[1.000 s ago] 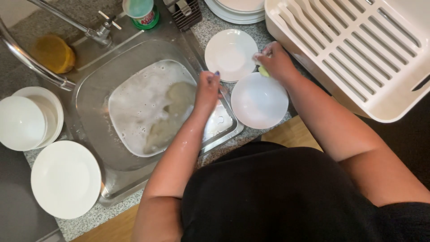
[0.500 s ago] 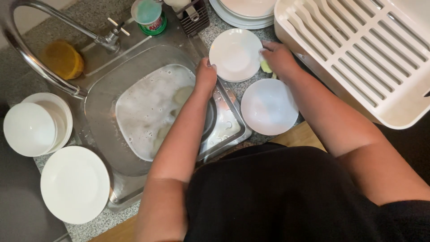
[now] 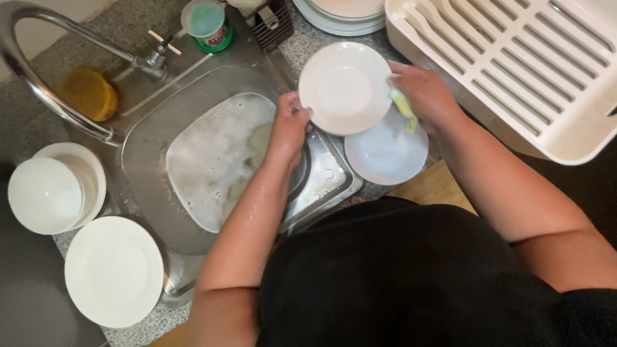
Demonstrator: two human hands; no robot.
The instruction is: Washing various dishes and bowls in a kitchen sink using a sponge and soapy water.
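Plate [image 3: 344, 87] up in front of me, small, white and round, held above the counter at the right edge of the sink [image 3: 148, 167]. My left hand [image 3: 289, 125] pinches its lower-left rim, fingers curled closed on the edge, thumb on the face side. My right hand [image 3: 424, 96] is closed around a yellow-green sponge [image 3: 403, 106], and that sponge presses against the plate's right rim, so the plate sits squarely between my two hands, left hand at one edge, sponge hand at the other. Just below the held plate, partly under my right hand, a second white dish [image 3: 385, 154] lies flat on the counter; I cannot tell whether the two dishes touch. Sink to my left holds a basin [image 3: 193, 128] of foamy water, my left forearm crossing over its right side. Curved tap [image 3: 45, 90] arches over the far left. White drying rack [image 3: 514, 71] sits just to the right of my right hand. A stack of white plates [image 3: 340, 19] lies behind the held plate, a green-lidded bottle [image 3: 207, 24] stands by the sink's far edge. Far left, a stack of bowls [image 3: 51, 189] and a large white plate [image 3: 112, 270] rest on the counter, well apart from my hands.
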